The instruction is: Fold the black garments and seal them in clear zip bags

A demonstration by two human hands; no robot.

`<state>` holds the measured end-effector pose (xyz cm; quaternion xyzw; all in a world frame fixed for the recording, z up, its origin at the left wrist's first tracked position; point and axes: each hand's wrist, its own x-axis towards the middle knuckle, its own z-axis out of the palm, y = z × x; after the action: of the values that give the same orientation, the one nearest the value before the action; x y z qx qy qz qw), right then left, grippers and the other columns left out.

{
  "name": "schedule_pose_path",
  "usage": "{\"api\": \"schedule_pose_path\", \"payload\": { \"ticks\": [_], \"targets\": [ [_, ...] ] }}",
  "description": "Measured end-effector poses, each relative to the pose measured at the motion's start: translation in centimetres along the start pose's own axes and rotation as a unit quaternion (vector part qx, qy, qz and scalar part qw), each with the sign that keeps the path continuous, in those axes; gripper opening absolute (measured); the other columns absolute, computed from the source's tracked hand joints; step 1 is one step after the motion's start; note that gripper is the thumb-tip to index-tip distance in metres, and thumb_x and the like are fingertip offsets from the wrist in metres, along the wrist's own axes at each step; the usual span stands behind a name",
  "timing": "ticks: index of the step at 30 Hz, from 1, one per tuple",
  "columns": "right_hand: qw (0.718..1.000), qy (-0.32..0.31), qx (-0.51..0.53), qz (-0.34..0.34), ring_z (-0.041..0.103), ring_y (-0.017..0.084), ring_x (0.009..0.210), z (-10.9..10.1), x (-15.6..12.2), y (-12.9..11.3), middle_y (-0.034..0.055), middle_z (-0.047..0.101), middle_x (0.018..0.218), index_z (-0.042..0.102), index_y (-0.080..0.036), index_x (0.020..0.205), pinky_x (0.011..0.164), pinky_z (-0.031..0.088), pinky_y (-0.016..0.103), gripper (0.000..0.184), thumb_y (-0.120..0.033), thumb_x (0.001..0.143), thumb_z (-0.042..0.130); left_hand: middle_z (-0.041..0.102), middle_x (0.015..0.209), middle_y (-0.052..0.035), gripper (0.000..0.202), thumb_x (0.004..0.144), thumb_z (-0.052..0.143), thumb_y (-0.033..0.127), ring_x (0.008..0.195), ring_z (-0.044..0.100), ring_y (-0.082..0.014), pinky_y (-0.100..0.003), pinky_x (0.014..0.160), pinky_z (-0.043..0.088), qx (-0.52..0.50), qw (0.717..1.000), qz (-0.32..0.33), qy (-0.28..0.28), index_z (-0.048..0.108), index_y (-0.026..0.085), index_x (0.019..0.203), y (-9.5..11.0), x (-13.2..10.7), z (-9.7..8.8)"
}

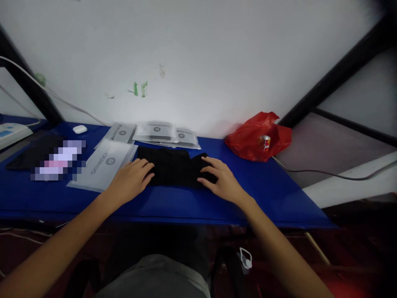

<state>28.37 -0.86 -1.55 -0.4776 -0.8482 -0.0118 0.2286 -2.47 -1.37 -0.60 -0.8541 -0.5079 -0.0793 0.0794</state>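
A black folded cloth [175, 166] lies flat on the blue table [273, 186] in front of me. My left hand [132, 179] rests palm down at the cloth's left edge, fingers stretched onto it. On the cloth's right end, my right hand [220, 179] presses flat with its fingers spread. Neither hand holds anything. A grey plastic packet [104, 164] with printed lettering lies just left of the cloth, partly under my left wrist.
Several more grey packets [158, 133] are stacked by the white wall behind the cloth. A red plastic bag [259, 136] sits at the back right. A small white case [80, 129] and a black item [31, 151] lie at the left. A cable [325, 173] trails off right.
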Motion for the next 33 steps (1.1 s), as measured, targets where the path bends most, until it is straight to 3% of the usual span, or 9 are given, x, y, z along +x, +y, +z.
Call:
{"api": "schedule_pose_path", "payload": {
  "ticks": [2,4,7,9,16,24,27,30,33],
  "targets": [
    [0.997,-0.069,-0.015,0.003,0.037,0.03,0.135,-0.7,-0.7,0.0,0.012,0.047,0.141,0.066,-0.022,0.103,0.109,0.03,0.056,0.032,-0.044,0.079,0.064,0.06,0.115,-0.0106,0.035,0.092,0.045,0.031,0.104,0.056,-0.0251,-0.036,0.084,0.045,-0.012,0.998,0.018,-0.059,0.055,0.015,0.121,0.0,-0.8,-0.1],
    [0.992,-0.119,-0.03,0.021,0.033,0.031,0.137,-0.9,-1.1,0.2,0.0132,0.046,0.142,0.064,-0.022,0.109,0.11,0.026,0.059,0.037,-0.04,0.077,0.066,0.059,0.12,-0.0116,0.035,0.09,0.045,0.022,0.106,0.056,-0.0258,-0.036,0.085,0.044,0.0,0.995,0.017,-0.102,0.054,0.014,0.123,-0.1,-1.2,0.1],
    [0.99,-0.135,-0.04,0.031,0.034,0.029,0.137,-0.6,-1.4,0.4,0.0128,0.047,0.141,0.064,-0.021,0.11,0.11,0.026,0.057,0.032,-0.024,0.078,0.061,0.061,0.118,-0.0114,0.042,0.083,0.039,0.002,0.105,0.058,-0.0242,-0.036,0.086,0.043,0.025,0.993,0.012,-0.115,0.057,0.014,0.119,0.0,-1.0,0.6],
    [0.992,-0.121,-0.037,0.027,0.036,0.029,0.136,-0.5,-1.4,0.4,0.0115,0.049,0.139,0.067,-0.021,0.105,0.11,0.027,0.056,0.028,-0.018,0.08,0.056,0.064,0.11,-0.0116,0.04,0.081,0.037,-0.001,0.099,0.059,-0.0241,-0.037,0.086,0.043,0.027,0.994,0.008,-0.108,0.061,0.013,0.11,0.1,-0.8,0.5],
    [0.991,-0.101,0.071,0.041,0.044,0.027,0.13,-2.5,-1.3,0.3,0.0107,0.056,0.133,0.069,-0.021,0.094,0.107,0.036,0.052,0.019,-0.022,0.082,0.054,0.067,0.097,-0.0086,0.031,0.087,0.034,0.018,0.092,0.06,-0.0253,-0.037,0.079,0.045,-0.065,0.995,-0.016,-0.075,0.064,0.018,0.097,-0.5,-1.1,-1.9],
    [0.976,-0.123,0.156,0.089,0.056,0.025,0.118,-5.4,1.3,0.4,0.0034,0.062,0.126,0.071,-0.023,0.092,0.102,0.043,0.044,0.022,-0.029,0.083,0.052,0.069,0.088,-0.002,0.029,0.086,0.038,0.033,0.077,0.062,-0.0218,-0.032,0.068,0.043,-0.185,0.975,-0.061,-0.109,0.063,0.025,0.099,-2.4,0.4,-4.5],
    [0.974,-0.11,0.154,0.129,0.062,0.023,0.107,-4.7,3.1,1.4,0.0026,0.068,0.115,0.069,-0.024,0.102,0.098,0.046,0.042,0.027,-0.028,0.083,0.051,0.069,0.088,-0.0028,0.028,0.086,0.04,0.032,0.076,0.063,-0.0204,-0.031,0.068,0.045,-0.199,0.972,-0.06,-0.109,0.064,0.022,0.096,-3.2,2.7,-4.1],
    [0.981,-0.057,0.082,0.169,0.064,0.025,0.102,-3.0,4.4,2.3,0.006,0.07,0.106,0.07,-0.022,0.098,0.094,0.048,0.044,0.024,-0.028,0.083,0.052,0.068,0.1,-0.0081,0.03,0.087,0.038,0.027,0.089,0.062,-0.0237,-0.033,0.075,0.046,-0.134,0.984,-0.097,-0.068,0.063,0.018,0.102,-3.2,4.6,-2.7],
    [0.983,0.026,-0.046,0.175,0.056,0.032,0.114,-0.7,4.9,1.6,0.0122,0.064,0.119,0.067,-0.019,0.103,0.098,0.044,0.052,0.026,-0.026,0.08,0.057,0.062,0.116,-0.0156,0.037,0.089,0.034,0.021,0.109,0.055,-0.0289,-0.04,0.088,0.044,-0.033,0.994,-0.103,-0.007,0.057,0.011,0.116,-2.4,5.4,-0.6]
  ]
}}
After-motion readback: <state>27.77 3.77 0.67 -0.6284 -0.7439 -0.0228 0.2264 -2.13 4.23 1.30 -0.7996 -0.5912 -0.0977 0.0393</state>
